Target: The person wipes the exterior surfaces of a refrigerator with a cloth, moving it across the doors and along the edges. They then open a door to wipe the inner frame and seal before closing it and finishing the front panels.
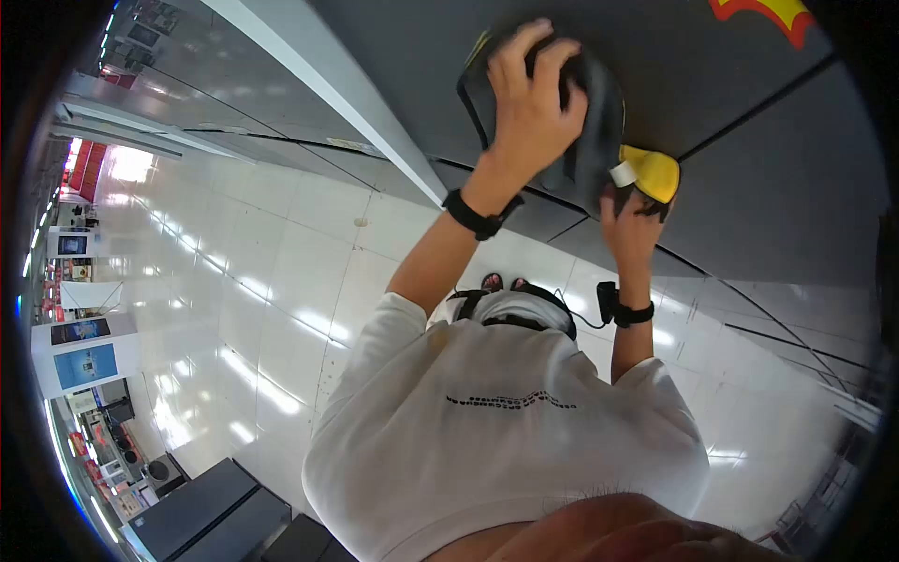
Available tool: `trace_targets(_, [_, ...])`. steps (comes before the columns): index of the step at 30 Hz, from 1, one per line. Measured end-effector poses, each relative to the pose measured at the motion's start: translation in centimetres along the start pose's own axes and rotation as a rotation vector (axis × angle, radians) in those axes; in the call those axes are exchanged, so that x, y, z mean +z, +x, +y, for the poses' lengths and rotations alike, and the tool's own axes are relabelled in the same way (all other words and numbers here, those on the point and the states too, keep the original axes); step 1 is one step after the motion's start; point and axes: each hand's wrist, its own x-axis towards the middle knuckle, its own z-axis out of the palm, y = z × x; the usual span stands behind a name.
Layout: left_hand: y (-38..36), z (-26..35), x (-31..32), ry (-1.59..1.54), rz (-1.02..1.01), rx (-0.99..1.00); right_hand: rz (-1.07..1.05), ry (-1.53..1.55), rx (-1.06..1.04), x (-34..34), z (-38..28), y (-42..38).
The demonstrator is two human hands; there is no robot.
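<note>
My left hand [537, 108], its fingers bent, grips a dark grey, soft-looking thing [599, 117] against the dark panel surface [730, 103]. This thing has a thin yellow edge and is partly blurred; its exact kind is unclear. Lower and to the right, my right hand [635, 214] is closed around the underside of a yellow-and-black object [658, 175] with a short white cylinder at its side. The yellow object is right beside the dark grey thing. Black bands circle both wrists.
Dark panels with seams span the top, with a red-and-yellow sticker [773, 14] at the upper right. A pale metal edge [328, 84] runs diagonally. Glossy tiled floor [281, 272] lies below. Dark appliances [211, 515] and display boards [84, 361] stand at the left.
</note>
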Motion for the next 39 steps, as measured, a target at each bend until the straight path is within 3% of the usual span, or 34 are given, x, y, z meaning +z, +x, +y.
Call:
trace_targets(3, [3.6, -0.3, -2.4, 0.06, 0.088, 0.069, -0.009, 0.194, 0.189, -3.0, -4.1, 2.5])
trace_targets(7, [-0.7, -2.0, -1.2, 0.088, 0.214, -0.367, 0.046, -0.05, 0.029, -2.8, -1.1, 3.0])
trace_targets(9, [-5.2, -3.9, -0.2, -0.084, 0.225, -0.648, 0.28, -0.12, -0.17, 0.7, 1.0, 1.1])
trace_targets(11, [-8.0, -4.2, 0.3, -0.129, 0.29, -0.733, 0.219, -0.177, -0.188, 2.4, 1.6, -0.5])
trace_targets(13, [-8.9, -4.1, -1.7, -0.272, 0.045, -1.012, 0.212, -0.143, -0.214, 3.3, 1.4, -1.3])
trace_targets(14, [-9.6, -5.6, -1.6, -0.171, 0.053, -0.876, 0.21, -0.197, -0.2, 3.3, 1.3, -1.3])
trace_targets(15, [-9.1, -6.2, -1.9, -0.169, 0.068, -0.885, 0.208, -0.194, -0.216, 2.7, 0.7, -0.7])
trace_targets(17, [-6.6, -6.1, -3.3, -0.106, -0.023, -0.8, 0.117, -0.111, -0.05, 0.7, -0.4, 1.2])
trace_targets(18, [-4.1, -4.4, -3.9, -0.133, 0.071, -0.721, 0.064, -0.125, -0.104, -0.3, -0.6, 2.2])
trace_targets(21, [-1.5, -2.9, -4.8, -0.159, 0.064, -0.684, 0.011, 0.072, -0.093, -1.9, -0.9, 3.6])
trace_targets(24, [-0.8, 0.0, -3.1, -0.163, 0.011, -0.648, 0.01, 0.031, -0.12, -1.5, -1.0, 3.1])
trace_targets(27, [-2.7, 1.4, -2.0, -0.038, -0.41, -0.748, -0.03, 0.062, -0.064, 0.0, -1.7, 1.1])
trace_targets(29, [-5.8, -0.3, -0.3, -0.112, -0.526, -0.849, -0.143, 0.262, -0.005, 1.4, -1.9, -0.1])
trace_targets(30, [-7.2, -0.8, 0.5, -0.191, -0.634, -0.961, -0.358, 0.48, 0.154, 2.8, -1.5, -1.6])
trace_targets(31, [-8.1, -1.0, 0.8, -0.195, -0.641, -0.961, -0.358, 0.476, 0.162, 3.0, -1.5, -2.0])
trace_targets(33, [-8.8, -0.9, 0.9, -0.328, -0.783, -1.087, -0.777, 0.843, 0.394, 3.1, -2.1, -2.7])
trace_targets(35, [-8.2, 0.2, 1.1, -0.219, -0.833, -0.976, -0.734, 0.883, 0.355, 2.6, -1.4, -3.1])
trace_targets(37, [-7.3, -0.4, 0.5, -0.373, -0.829, -0.779, -0.619, 1.003, 0.289, 1.1, -1.6, -0.8])
trace_targets(39, [-5.1, -0.3, -1.0, -0.557, -0.744, -0.859, -0.547, 0.979, 0.333, -1.3, -2.1, 2.0])
